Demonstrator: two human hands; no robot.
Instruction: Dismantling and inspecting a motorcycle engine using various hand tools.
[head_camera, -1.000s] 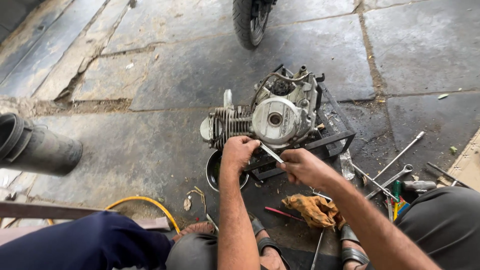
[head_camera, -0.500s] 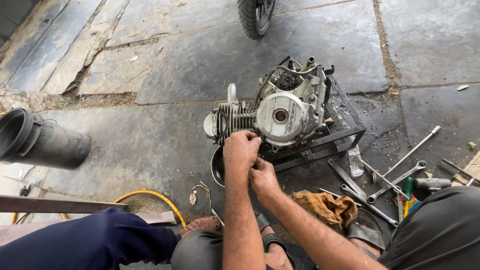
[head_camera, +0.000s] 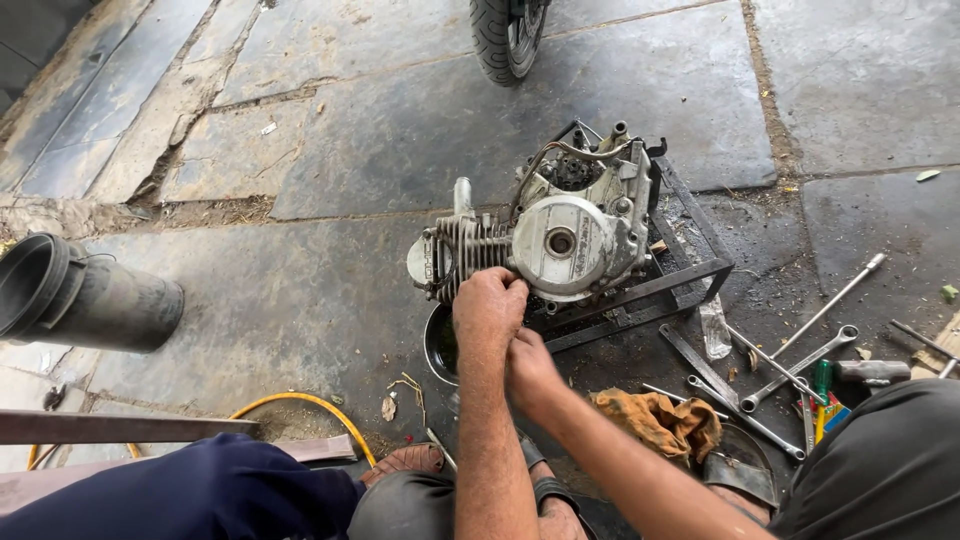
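Far left: dark grey pipe section (head_camera: 85, 295) lying on its side on the stone floor (head_camera: 330, 130). Below it a yellow hose (head_camera: 300, 405) curves past a blue trouser leg (head_camera: 180, 495).

Centre: left hand (head_camera: 488, 310) reaches fwd, fingers curled and pressed against the lower edge of the engine (head_camera: 560, 240), right by the cylinder fins; can't tell if it pinches anything. Round metal bowl (head_camera: 438, 345) sits just under that hand, partly hidden by it. Right hand (head_camera: 530, 375) is just behind and below the left, touching its wrist area, fingers bent in; grip hidden, can't tell what it holds. Engine rests on a dark metal frame (head_camera: 640, 295), approx mid-picture, tyre (head_camera: 508, 35) well beyond it at top.

Right: orange rag (head_camera: 655, 420) near the right forearm, then spanners (head_camera: 800, 365) and a long rod (head_camera: 835, 300) scattered on floor.
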